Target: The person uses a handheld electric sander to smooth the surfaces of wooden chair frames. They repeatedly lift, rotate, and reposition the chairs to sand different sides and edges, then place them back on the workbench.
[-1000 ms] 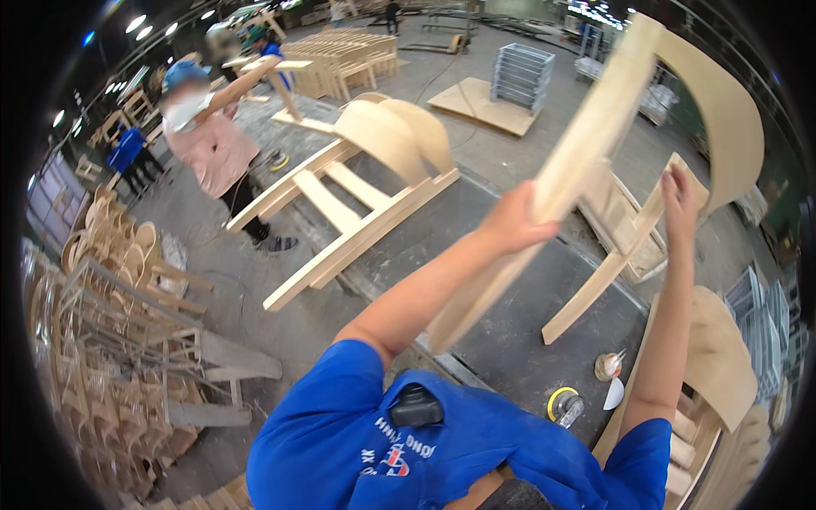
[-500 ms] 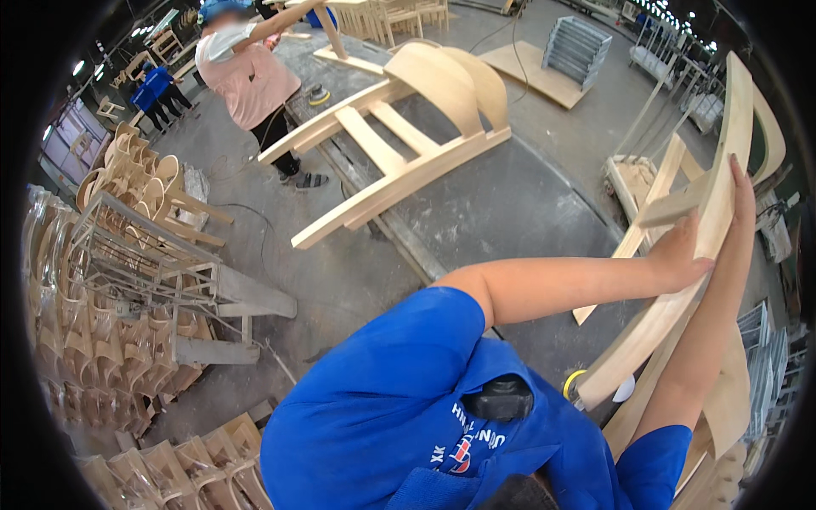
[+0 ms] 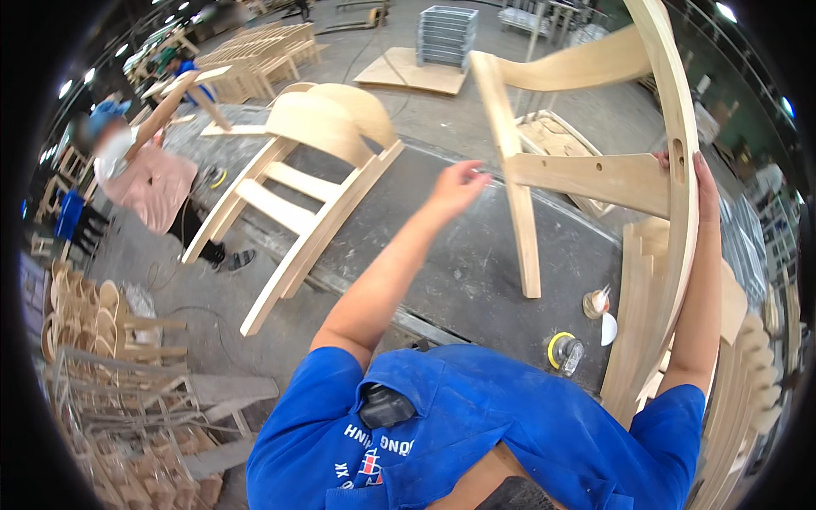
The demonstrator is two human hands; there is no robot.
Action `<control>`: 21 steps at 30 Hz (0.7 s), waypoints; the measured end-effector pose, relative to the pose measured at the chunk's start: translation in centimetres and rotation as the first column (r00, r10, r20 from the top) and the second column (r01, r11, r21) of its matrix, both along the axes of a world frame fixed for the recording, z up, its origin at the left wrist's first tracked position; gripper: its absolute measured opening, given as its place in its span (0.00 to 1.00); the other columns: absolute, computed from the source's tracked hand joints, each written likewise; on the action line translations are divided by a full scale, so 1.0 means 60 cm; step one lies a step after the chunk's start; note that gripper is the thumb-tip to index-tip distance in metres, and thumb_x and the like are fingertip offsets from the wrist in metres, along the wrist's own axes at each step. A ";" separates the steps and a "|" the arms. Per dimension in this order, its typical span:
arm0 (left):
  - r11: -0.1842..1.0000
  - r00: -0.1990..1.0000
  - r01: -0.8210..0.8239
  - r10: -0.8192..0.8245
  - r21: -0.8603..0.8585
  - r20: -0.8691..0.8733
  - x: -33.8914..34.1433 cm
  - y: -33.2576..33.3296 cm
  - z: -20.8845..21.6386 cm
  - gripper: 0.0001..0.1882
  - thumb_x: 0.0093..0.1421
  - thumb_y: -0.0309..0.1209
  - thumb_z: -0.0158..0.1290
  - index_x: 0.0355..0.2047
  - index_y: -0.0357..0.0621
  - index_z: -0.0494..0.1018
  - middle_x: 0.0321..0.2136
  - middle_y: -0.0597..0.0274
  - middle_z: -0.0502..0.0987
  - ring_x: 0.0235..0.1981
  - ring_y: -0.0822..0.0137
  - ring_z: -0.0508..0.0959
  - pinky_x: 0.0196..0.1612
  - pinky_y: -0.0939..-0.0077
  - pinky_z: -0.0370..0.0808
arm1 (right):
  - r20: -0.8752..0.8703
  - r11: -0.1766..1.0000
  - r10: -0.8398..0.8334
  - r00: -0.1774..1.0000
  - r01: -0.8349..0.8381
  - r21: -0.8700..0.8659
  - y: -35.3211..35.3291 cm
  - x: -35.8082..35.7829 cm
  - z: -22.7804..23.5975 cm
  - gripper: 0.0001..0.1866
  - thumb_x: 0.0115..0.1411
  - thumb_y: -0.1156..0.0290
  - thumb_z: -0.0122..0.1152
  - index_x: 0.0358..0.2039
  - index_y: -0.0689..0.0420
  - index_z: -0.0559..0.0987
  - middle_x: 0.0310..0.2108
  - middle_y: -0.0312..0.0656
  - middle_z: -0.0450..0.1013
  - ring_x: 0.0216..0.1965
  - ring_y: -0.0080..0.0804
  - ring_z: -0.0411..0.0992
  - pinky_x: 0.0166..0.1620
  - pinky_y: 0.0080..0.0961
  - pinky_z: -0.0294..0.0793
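Observation:
A pale wooden chair back frame (image 3: 591, 178) stands tilted at the right, with a curved top panel, a cross rail and two long posts. My right hand (image 3: 705, 191) is closed round the outer post, near the end of the cross rail. Over the dark worktable (image 3: 433, 255), my left hand (image 3: 459, 187) hangs in the air just left of the other post, fingers loosely bent and apart, with nothing visible in them. A second chair frame (image 3: 297, 191) lies on the table to the left.
A sander with a yellow rim (image 3: 564, 353) and a small jar (image 3: 596, 303) sit on the table's near right. Stacked wooden parts (image 3: 633, 314) stand by my right arm. A co-worker in pink (image 3: 153, 187) stands at the far left. Metal racking (image 3: 204, 391) is lower left.
My left hand has let go of the frame and moved left over the table. The frame has turned, its cross rail and panel now showing. My view has shifted right.

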State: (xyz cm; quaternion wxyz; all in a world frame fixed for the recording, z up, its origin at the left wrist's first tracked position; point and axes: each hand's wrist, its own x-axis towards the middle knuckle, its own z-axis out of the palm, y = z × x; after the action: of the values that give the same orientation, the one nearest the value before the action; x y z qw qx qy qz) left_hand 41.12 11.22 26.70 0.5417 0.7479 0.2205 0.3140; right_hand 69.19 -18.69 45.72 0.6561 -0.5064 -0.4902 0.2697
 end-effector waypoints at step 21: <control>0.822 0.692 0.090 0.354 -0.562 0.629 0.043 0.068 0.009 0.19 0.56 0.35 0.54 0.42 0.32 0.69 0.29 0.49 0.78 0.29 0.58 0.79 0.34 0.66 0.77 | 0.477 0.898 -0.424 0.770 0.425 0.112 -0.295 -0.128 0.048 0.39 0.52 0.52 0.62 0.55 0.70 0.64 0.50 0.51 0.67 0.51 0.38 0.68 0.58 0.36 0.64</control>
State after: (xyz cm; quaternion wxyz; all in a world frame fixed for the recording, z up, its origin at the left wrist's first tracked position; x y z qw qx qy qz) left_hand 43.71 15.33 27.22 0.7500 0.3593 0.1309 0.5397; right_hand 61.52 -36.38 48.60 0.5534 -0.6560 -0.5127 -0.0221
